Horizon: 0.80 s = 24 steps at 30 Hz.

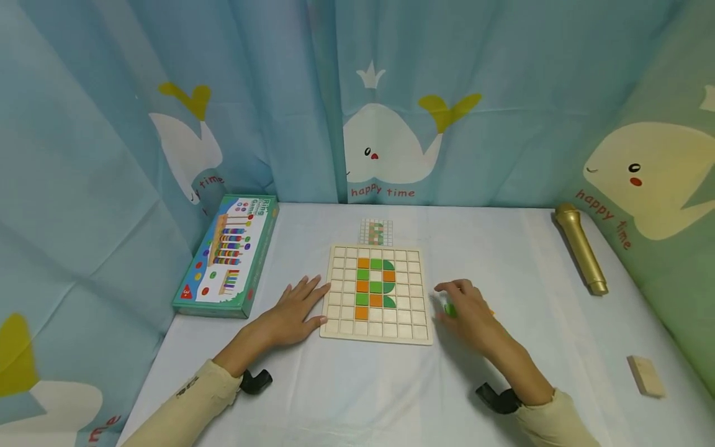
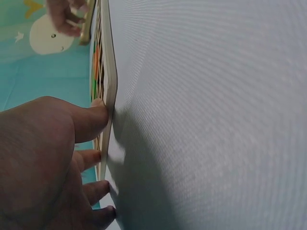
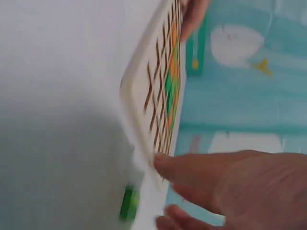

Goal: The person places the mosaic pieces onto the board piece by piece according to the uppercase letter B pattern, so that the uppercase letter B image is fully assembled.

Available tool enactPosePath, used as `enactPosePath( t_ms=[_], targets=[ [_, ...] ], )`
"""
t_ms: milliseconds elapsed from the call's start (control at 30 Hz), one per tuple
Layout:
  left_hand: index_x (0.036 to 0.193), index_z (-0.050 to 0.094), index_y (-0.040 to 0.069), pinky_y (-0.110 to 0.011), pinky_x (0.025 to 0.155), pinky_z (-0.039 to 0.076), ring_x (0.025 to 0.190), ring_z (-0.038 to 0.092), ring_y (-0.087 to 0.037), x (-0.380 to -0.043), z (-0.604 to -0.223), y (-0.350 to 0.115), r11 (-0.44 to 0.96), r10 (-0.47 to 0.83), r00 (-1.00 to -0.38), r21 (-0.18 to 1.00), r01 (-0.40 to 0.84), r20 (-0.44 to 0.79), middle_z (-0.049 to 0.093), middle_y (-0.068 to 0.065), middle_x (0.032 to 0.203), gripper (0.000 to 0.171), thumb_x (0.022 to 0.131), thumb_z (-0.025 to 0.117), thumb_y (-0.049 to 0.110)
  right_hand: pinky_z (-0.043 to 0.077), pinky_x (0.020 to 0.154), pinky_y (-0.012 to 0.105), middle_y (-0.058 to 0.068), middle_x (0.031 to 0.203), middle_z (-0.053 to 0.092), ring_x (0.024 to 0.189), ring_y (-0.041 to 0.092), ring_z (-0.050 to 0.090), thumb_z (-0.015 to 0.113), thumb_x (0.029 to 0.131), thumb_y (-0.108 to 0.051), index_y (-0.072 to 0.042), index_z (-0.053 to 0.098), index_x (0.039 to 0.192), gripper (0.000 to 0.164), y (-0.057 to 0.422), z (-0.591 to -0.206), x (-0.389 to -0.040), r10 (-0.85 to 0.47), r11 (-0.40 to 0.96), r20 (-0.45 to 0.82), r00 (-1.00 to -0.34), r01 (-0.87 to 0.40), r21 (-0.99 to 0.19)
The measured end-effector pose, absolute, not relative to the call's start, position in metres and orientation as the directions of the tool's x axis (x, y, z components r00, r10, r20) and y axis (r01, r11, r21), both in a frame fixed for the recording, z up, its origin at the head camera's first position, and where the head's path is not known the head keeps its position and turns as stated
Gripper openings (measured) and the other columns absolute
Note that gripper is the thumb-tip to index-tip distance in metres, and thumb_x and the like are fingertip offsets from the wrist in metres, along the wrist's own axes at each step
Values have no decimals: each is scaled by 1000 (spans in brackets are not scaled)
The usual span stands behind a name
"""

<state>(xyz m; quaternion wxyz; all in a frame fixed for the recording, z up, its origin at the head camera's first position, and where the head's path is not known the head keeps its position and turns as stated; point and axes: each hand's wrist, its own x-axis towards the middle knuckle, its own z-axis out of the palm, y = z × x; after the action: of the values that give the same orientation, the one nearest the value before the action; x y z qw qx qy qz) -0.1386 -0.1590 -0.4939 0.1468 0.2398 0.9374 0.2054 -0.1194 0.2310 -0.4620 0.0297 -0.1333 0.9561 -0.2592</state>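
A square wooden grid board (image 1: 398, 316) lies on the white table, with orange, light green and dark green tiles (image 1: 376, 287) forming a letter-like figure in its cells. My left hand (image 1: 293, 313) rests with spread fingers at the board's left edge; in the left wrist view the thumb (image 2: 93, 120) touches that edge. Just off the board's right side, my right hand (image 1: 470, 316) hovers with loosely bent fingers and nothing held. Below it a green tile (image 3: 129, 203) lies on the table, partly covered in the head view, where a bit of orange (image 1: 492, 312) also peeks out.
A small printed card (image 1: 388, 231) with a matching figure lies behind the board. At the left is a ring game box (image 1: 229, 257). A gold microphone (image 1: 582, 251) and a wooden block (image 1: 646, 376) lie to the right. Blue whale-print curtains (image 1: 301, 124) enclose the table.
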Motion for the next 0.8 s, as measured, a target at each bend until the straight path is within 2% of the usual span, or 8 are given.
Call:
enactPosePath(
  t_ms=[133,300,500,800],
  targets=[
    [169,26,16,-67,128,10,163,9,-42,-138,-493,-159,796,509,-844,465,386,-171,17,-15,176,70,110,54,39,41,89,63,24,131,58,121,45,55,77,95,-8,-2,63,131,40,249,-464,-120,-252,860,-71,-965,-189,-474],
    [169,25,16,-68,127,11,163,9,-43,-138,-493,-159,791,516,-840,470,392,-169,16,-15,176,71,109,55,40,42,83,59,15,116,63,106,35,62,76,96,-6,-4,68,118,24,256,-472,-122,-270,845,-43,-962,-215,-490],
    [170,25,17,-67,127,11,163,9,-42,-139,-495,-159,790,519,-838,469,394,-169,16,-14,177,71,109,54,40,39,85,60,20,120,61,108,35,60,76,97,-11,-5,66,119,25,258,-472,-124,-229,856,-45,-972,-179,-485],
    [170,25,16,-68,127,11,163,8,-42,-138,-495,-159,797,513,-840,459,392,-175,15,-14,177,71,110,54,39,39,83,58,20,117,63,109,37,60,72,100,-10,-2,65,119,21,259,-476,-128,-205,862,-37,-978,-163,-480]
  ],
)
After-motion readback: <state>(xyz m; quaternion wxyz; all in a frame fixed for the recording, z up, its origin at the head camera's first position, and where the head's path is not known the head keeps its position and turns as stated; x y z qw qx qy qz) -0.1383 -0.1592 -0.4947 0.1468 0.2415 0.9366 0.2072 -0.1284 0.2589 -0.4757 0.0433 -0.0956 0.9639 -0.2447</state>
